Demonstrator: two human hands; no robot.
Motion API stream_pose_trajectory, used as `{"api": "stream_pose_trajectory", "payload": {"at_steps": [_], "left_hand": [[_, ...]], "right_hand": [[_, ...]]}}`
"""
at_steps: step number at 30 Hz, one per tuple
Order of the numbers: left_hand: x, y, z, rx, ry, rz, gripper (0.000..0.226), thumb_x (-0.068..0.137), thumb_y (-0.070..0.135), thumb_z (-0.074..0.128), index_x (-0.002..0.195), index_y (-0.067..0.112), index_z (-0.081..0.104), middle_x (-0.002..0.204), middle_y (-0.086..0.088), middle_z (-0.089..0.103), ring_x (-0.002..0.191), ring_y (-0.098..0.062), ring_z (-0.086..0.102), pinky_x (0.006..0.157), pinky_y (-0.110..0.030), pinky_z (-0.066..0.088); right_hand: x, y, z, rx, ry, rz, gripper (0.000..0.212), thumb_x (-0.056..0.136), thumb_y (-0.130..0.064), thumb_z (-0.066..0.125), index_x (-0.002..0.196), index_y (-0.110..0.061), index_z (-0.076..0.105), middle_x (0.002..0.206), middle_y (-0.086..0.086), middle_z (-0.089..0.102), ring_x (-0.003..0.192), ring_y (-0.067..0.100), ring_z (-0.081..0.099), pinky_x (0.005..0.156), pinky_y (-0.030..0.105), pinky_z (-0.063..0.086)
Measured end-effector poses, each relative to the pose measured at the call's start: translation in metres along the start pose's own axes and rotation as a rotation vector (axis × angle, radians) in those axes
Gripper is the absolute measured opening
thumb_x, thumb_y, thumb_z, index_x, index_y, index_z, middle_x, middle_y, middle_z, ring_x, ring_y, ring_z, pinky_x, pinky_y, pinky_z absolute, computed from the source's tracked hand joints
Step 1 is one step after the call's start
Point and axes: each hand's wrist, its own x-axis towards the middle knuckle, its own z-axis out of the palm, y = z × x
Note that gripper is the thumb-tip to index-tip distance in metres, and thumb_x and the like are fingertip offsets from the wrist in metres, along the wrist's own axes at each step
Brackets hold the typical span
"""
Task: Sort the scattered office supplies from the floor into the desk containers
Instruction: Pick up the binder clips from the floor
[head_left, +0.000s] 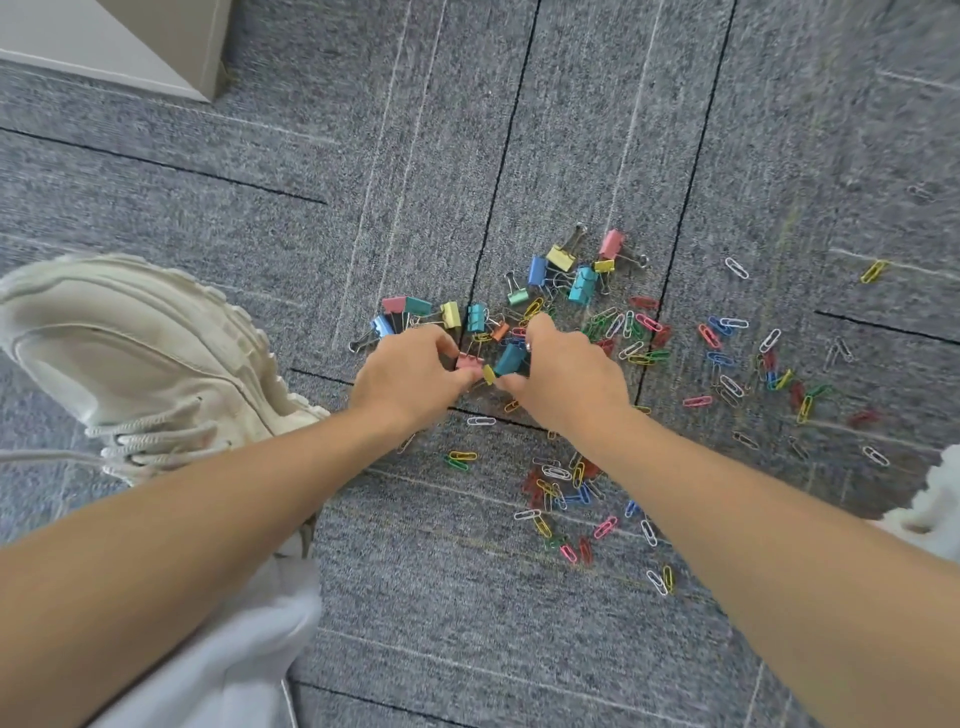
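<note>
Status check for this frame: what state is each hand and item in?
Left hand: pinching pink binder clip.
Right hand: gripping teal binder clip.
Other binder clips: lying loose on carpet.
Paper clips: scattered on carpet.
Shoe: laced.

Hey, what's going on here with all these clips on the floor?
A person is reaching down to the grey carpet with both hands. The left hand pinches a pink binder clip and the right hand grips a teal binder clip. Other binder clips lie just beyond the hands, and coloured paper clips are scattered to the right. No container is in view.
</note>
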Motion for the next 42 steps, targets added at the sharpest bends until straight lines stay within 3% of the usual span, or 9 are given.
{"api": "stream_pose_trajectory", "payload": {"at_steps": [6, 9, 13, 17, 22, 27, 34, 38, 42], "left_hand": [[-0.002, 0.005, -0.002, -0.226, -0.081, -0.025, 0.016, 0.082, 0.023, 0.073, 0.076, 0.025, 0.059, 0.093, 0.005, 0.062, 0.079, -0.012, 0.06, 0.072, -0.03, 0.049], [-0.005, 0.002, -0.009, -0.361, -0.167, 0.043, 0.016, 0.083, 0.017, 0.062, 0.074, 0.02, 0.05, 0.081, 0.002, 0.058, 0.064, -0.012, 0.05, 0.065, -0.03, 0.046], [-0.01, 0.003, -0.023, -0.623, -0.341, 0.002, 0.02, 0.089, 0.002, 0.054, 0.075, 0.012, 0.044, 0.072, -0.005, 0.052, 0.053, -0.01, 0.038, 0.047, -0.019, 0.036], [-0.009, 0.006, -0.03, -0.97, -0.499, -0.142, 0.026, 0.085, -0.012, 0.043, 0.077, 0.012, 0.041, 0.078, -0.011, 0.061, 0.051, -0.011, 0.038, 0.039, -0.019, 0.032], [-0.007, 0.007, -0.033, -1.09, -0.55, -0.164, 0.044, 0.086, -0.013, 0.041, 0.118, 0.012, 0.057, 0.07, -0.008, 0.06, 0.053, -0.013, 0.044, 0.041, -0.021, 0.031], [-0.006, 0.003, -0.041, -1.189, -0.586, -0.176, 0.032, 0.068, -0.01, 0.044, 0.092, 0.009, 0.055, 0.081, -0.006, 0.057, 0.061, -0.017, 0.054, 0.044, -0.025, 0.042], [0.002, -0.002, -0.056, -1.189, -0.502, -0.093, 0.01, 0.057, 0.007, 0.051, 0.062, 0.015, 0.052, 0.07, -0.003, 0.049, 0.055, -0.012, 0.042, 0.043, -0.017, 0.031], [0.008, -0.011, -0.053, -0.797, -0.349, -0.024, 0.026, 0.084, 0.02, 0.065, 0.066, 0.01, 0.049, 0.064, -0.005, 0.053, 0.05, -0.012, 0.037, 0.042, -0.018, 0.033], [0.006, -0.02, -0.049, -0.096, -0.089, 0.186, 0.052, 0.091, 0.049, 0.06, 0.056, 0.012, 0.049, 0.091, -0.013, 0.073, 0.079, -0.01, 0.067, 0.078, -0.03, 0.054]], "right_hand": [[0.009, 0.013, -0.009, 0.064, -0.109, -0.034, 0.026, 0.087, -0.037, 0.065, 0.079, -0.017, 0.052, 0.076, 0.001, 0.061, 0.072, 0.024, 0.061, 0.066, 0.035, 0.052], [0.008, 0.025, -0.016, 0.32, -0.152, -0.082, 0.023, 0.086, -0.022, 0.062, 0.075, -0.004, 0.053, 0.066, 0.006, 0.053, 0.058, 0.02, 0.044, 0.055, 0.029, 0.034], [0.005, 0.03, -0.027, 0.809, -0.253, 0.062, 0.006, 0.085, 0.004, 0.054, 0.081, 0.0, 0.051, 0.073, 0.016, 0.054, 0.059, 0.021, 0.046, 0.053, 0.031, 0.036], [0.008, 0.024, -0.031, 1.288, -0.291, 0.237, 0.05, 0.075, 0.024, 0.03, 0.101, -0.012, 0.054, 0.071, 0.013, 0.055, 0.06, 0.022, 0.052, 0.058, 0.035, 0.038], [0.01, 0.016, -0.038, 1.494, -0.378, 0.25, 0.048, 0.073, 0.018, 0.032, 0.091, -0.014, 0.063, 0.08, 0.01, 0.059, 0.064, 0.02, 0.054, 0.058, 0.03, 0.043], [0.014, 0.0, -0.039, 1.604, -0.397, 0.324, 0.012, 0.092, -0.012, 0.053, 0.081, -0.015, 0.051, 0.081, 0.001, 0.058, 0.062, 0.014, 0.053, 0.049, 0.024, 0.036], [0.033, -0.022, -0.024, 0.55, -0.015, -0.052, 0.026, 0.087, -0.04, 0.071, 0.091, -0.019, 0.056, 0.069, 0.0, 0.055, 0.058, 0.016, 0.049, 0.055, 0.031, 0.042], [0.036, -0.036, -0.02, 0.031, 0.022, -0.125, 0.028, 0.088, -0.041, 0.066, 0.106, -0.024, 0.053, 0.096, 0.001, 0.059, 0.084, 0.027, 0.059, 0.065, 0.035, 0.043], [0.036, -0.036, -0.016, -0.032, 0.048, -0.154, 0.023, 0.089, -0.033, 0.065, 0.1, -0.02, 0.05, 0.103, 0.003, 0.056, 0.09, 0.03, 0.058, 0.074, 0.04, 0.047]]}}
